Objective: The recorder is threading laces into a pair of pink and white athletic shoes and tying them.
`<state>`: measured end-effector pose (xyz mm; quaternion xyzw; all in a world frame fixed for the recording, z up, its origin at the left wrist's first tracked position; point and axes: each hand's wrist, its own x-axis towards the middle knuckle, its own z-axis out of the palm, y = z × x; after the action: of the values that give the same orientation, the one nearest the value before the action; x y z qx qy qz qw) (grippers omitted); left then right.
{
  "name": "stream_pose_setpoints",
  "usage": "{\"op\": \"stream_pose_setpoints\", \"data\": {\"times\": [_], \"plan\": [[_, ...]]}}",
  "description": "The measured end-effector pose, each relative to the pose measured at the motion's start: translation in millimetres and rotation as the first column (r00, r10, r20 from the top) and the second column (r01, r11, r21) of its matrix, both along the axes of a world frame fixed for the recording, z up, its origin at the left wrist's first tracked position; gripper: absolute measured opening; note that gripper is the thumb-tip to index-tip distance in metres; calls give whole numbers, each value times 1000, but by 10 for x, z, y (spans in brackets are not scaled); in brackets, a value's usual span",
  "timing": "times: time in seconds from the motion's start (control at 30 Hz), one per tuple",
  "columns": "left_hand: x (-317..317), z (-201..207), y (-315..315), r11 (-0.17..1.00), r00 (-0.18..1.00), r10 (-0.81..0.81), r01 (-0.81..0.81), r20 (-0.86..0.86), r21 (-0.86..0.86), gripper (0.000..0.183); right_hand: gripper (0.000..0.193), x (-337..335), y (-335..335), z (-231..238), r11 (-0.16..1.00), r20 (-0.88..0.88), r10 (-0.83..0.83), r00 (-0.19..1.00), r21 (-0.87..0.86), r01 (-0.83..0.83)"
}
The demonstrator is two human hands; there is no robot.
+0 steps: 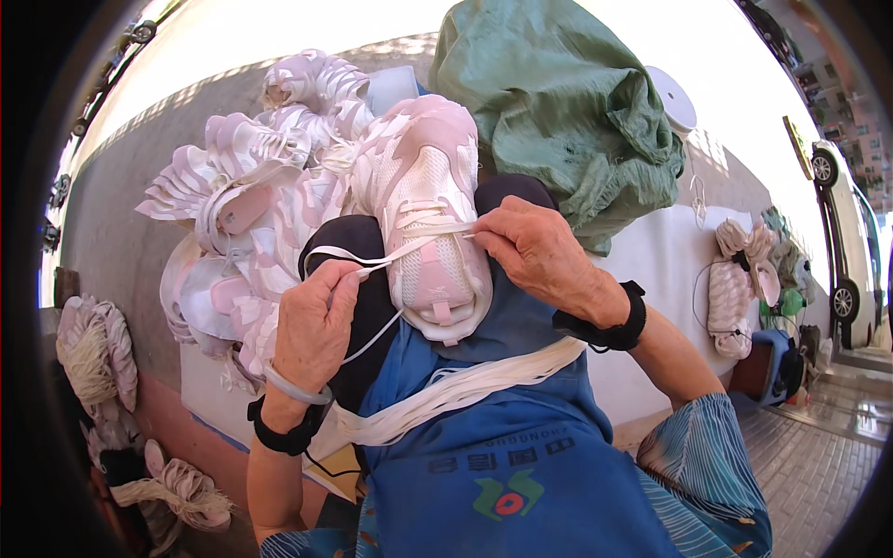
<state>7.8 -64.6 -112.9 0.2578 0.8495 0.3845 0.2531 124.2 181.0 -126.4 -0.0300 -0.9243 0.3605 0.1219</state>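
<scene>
Between my knees rests a pink and white sneaker point(433, 186), its toe pointing away from me and its heel tab toward me. A white shoelace point(409, 249) runs across its upper part. My left hand point(314, 321), left of the shoe, pinches the lace between thumb and fingers. On the other side my right hand point(539, 251) pinches the lace close to the shoe's collar. The lace stretches between both hands, and a loose length hangs down by my left hand. A bundle of white laces point(465, 391) lies over the blue apron point(521, 465) on my lap.
A heap of pink and white shoes point(251, 195) lies at the left. A green sack point(558, 112) stands at the far right of the shoe. Bundled shoes point(98, 358) sit at the far left, more tied shoes point(735, 288) at the right. A white vehicle point(846, 242) is parked beyond.
</scene>
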Motion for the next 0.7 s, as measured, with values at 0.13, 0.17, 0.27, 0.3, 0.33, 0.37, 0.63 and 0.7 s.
{"op": "stream_pose_setpoints", "data": {"times": [0.13, 0.17, 0.27, 0.3, 0.33, 0.37, 0.63, 0.7], "plan": [[15, -93, -1, 989, 999, -21, 26, -35, 148, 22, 11, -53, 16, 61, 990, 89, 43, 995, 133, -55], [17, -88, 22, 988, 998, -39, 46, -48, 147, 21, 13, -75, 23, 90, 979, 124, 62, 990, 188, -85], [1, -112, 61, 990, 994, -34, 47, -101, 135, 21, 9, -156, -8, 200, 942, 218, 77, 973, 303, -143], [-18, -141, 74, 991, 991, -20, 37, -135, 128, 20, 9, -182, -57, 260, 941, 215, 84, 973, 304, -148], [-32, -151, 87, 991, 990, -12, 30, -138, 129, 20, 9, -198, -137, 329, 899, 245, 80, 966, 402, -176], [-44, -156, 101, 994, 977, -22, 44, -212, 100, 20, 9, -219, -192, 364, 845, 273, 72, 959, 495, -204], [-162, -164, 219, 995, 979, -20, 39, -204, 89, 20, 14, -271, -2, 201, 935, 237, 146, 961, 284, -212], [-176, -202, 240, 977, 966, -16, 70, -257, 204, 20, 16, -289, -97, 275, 888, 310, 96, 946, 404, -222]]}}
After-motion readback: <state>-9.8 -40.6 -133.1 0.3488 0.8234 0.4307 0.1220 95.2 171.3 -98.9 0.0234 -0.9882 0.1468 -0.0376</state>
